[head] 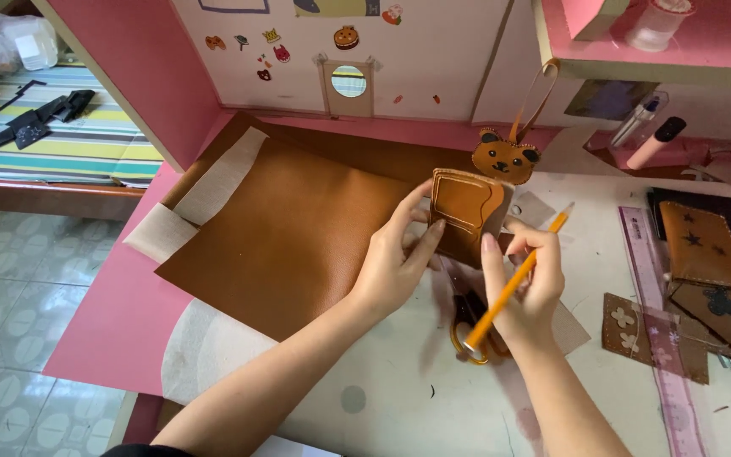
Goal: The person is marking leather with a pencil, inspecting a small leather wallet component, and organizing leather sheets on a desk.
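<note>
Head view: both hands [458, 267] grip the bear-headed leather pouch [469, 211] between them, right also holding a pencil [518, 279].

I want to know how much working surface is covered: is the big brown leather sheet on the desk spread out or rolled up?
Spread out. The brown leather sheet lies flat on the pink desk, with its pale backing showing at the left edges.

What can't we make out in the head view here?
- Scissors: mostly hidden under the right hand and the pencil.
- Bear-shaped leather pouch: lower part covered by the left hand; its back faces away.
- Leather pieces at right: cut off by the frame edge.
- Clear ruler: markings too small to read.
- Clear container on the shelf: top cut off by the frame edge.
</note>
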